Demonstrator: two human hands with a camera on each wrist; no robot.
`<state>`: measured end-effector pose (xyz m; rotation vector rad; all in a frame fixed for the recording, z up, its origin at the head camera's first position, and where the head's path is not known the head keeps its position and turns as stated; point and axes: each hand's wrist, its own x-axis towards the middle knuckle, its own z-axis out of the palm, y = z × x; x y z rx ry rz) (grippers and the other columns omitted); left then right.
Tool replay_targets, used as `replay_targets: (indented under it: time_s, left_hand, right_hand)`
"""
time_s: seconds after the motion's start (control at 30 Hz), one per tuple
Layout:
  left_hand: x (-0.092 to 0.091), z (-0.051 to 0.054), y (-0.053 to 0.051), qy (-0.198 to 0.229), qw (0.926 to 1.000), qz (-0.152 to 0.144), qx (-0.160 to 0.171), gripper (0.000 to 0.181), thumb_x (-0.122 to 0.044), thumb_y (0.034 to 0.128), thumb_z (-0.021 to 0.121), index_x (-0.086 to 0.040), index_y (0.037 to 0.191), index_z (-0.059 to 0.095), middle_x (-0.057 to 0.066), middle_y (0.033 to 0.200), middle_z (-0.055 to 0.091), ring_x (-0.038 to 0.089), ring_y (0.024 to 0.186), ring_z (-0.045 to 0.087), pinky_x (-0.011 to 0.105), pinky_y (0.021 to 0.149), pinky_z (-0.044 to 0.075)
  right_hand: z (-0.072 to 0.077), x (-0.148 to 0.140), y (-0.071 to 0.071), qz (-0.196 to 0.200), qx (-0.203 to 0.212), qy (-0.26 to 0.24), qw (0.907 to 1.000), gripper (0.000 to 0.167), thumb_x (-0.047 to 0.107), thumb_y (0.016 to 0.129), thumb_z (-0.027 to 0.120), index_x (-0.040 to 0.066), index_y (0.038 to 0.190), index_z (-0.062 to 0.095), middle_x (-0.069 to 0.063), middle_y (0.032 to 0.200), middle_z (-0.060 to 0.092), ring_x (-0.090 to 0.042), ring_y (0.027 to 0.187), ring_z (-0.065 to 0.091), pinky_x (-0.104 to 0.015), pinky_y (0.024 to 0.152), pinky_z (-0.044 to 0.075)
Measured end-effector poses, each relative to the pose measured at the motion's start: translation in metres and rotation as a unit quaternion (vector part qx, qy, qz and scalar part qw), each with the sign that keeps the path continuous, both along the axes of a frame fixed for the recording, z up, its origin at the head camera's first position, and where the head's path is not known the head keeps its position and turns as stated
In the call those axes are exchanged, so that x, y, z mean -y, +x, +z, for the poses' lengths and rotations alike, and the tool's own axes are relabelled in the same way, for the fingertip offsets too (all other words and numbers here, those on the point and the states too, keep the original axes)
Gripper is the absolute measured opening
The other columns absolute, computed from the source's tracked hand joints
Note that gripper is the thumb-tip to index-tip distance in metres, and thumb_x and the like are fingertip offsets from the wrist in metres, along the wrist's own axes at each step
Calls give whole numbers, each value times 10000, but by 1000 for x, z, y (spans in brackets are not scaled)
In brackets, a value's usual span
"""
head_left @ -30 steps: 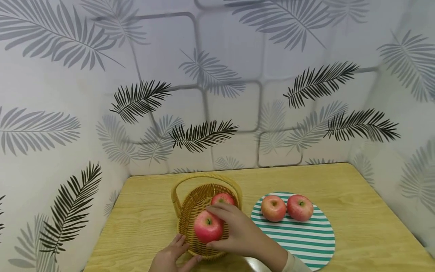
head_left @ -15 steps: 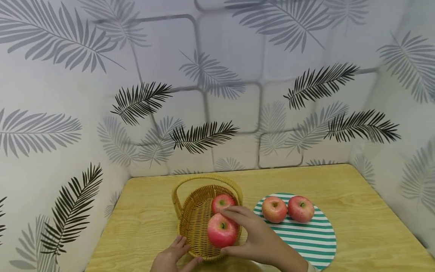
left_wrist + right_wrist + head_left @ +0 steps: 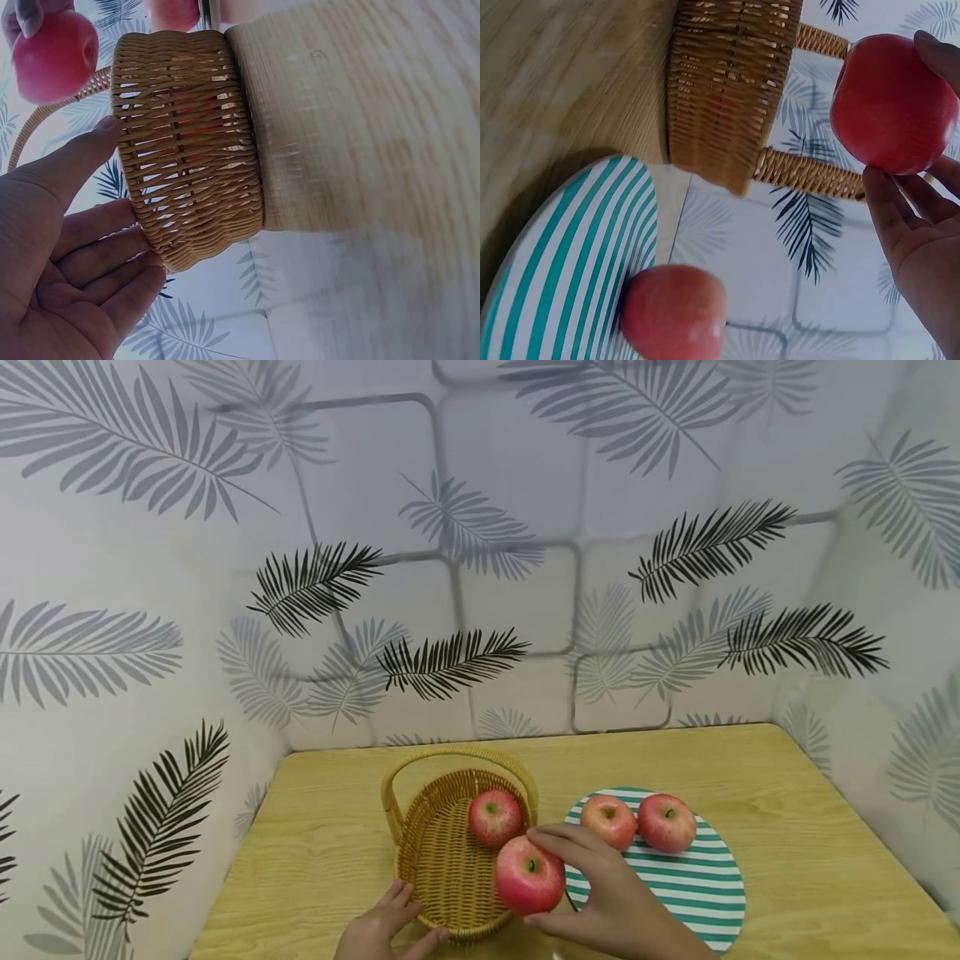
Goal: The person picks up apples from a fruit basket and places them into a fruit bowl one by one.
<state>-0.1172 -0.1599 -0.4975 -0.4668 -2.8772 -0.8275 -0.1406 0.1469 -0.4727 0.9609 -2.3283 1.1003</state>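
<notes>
My right hand (image 3: 611, 897) pinches a red apple (image 3: 529, 875) between thumb and fingertips, above the basket's right rim. Seen from the right wrist, that apple (image 3: 892, 105) is held clear of the basket wall. A woven wicker basket (image 3: 442, 872) with an arched handle stands on the table. One apple (image 3: 495, 818) lies inside it, toward the back right. At the basket's near left side, my left hand (image 3: 378, 927) touches the wall with spread, fairly straight fingers. The left wrist view has the thumb and fingertips of this hand (image 3: 82, 247) against the rim.
Right of the basket lies a flat round mat (image 3: 693, 897) with green and white stripes. Two apples, one paler (image 3: 607, 821) and one redder (image 3: 667, 823), sit side by side near its back edge. Leaf-patterned walls (image 3: 480, 610) border the wooden table (image 3: 322, 827).
The right hand has carried its apple rightward, from over the basket's middle to its right rim. The apple inside now shows fully. The left hand has stayed at the basket.
</notes>
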Motion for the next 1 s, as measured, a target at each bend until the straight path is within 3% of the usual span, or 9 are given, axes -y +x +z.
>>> replay_targets:
  time_s: [0.2, 0.47, 0.6, 0.7, 0.83, 1.0]
  left_hand:
    - [0, -2, 0, 36, 10000, -15, -61, 555, -495, 859, 739, 32, 1031, 768, 247, 1167, 706, 403, 1156, 658, 513, 837, 589]
    - [0, -1, 0, -49, 9999, 19, -88, 556, -523, 849, 739, 1, 1030, 779, 227, 1177, 709, 380, 1161, 663, 493, 842, 593]
    - [1, -3, 0, -59, 9997, -16, -224, 541, -510, 845, 748, 3, 1015, 781, 230, 1161, 713, 385, 1146, 670, 495, 830, 596]
    - [1, -4, -1, -51, 9995, -8, -312, 536, -505, 842, 753, 4, 1005, 781, 229, 1150, 717, 384, 1136, 675, 493, 824, 597]
    - [0, -5, 0, 63, 9995, 89, -290, 551, -518, 838, 753, 6, 1003, 782, 225, 1151, 718, 378, 1144, 673, 495, 840, 594]
    - [-1, -5, 2, 96, 9993, 152, -319, 556, -528, 835, 752, 3, 995, 785, 213, 1145, 724, 365, 1142, 677, 487, 848, 593]
  right_hand:
    - [-7, -17, 2, -369, 4, -17, 9993, 840, 374, 666, 942, 237, 1402, 560, 97, 1396, 565, -135, 1294, 552, -94, 1038, 414]
    - [-13, -37, 4, -612, -204, 99, 9979, 806, 368, 667, 942, 158, 1367, 603, 82, 1386, 579, -112, 1272, 554, -62, 1054, 369]
    - [-16, -46, 5, -781, -44, 287, 9965, 832, 389, 682, 930, 172, 1402, 574, 41, 1404, 576, -108, 1271, 552, -52, 1057, 353]
    - [-18, -53, 5, -1069, 173, 525, 9927, 823, 465, 694, 904, 213, 1404, 570, 50, 1382, 586, -90, 1222, 575, -100, 1008, 440]
    - [-23, -60, 5, -1530, 363, 774, 9845, 782, 545, 673, 886, 222, 1336, 625, 103, 1313, 614, -68, 1139, 610, -249, 891, 573]
    - [-29, -68, 6, -1772, 566, 891, 9785, 772, 570, 671, 876, 183, 1299, 648, 109, 1286, 628, -74, 1102, 627, -305, 847, 598]
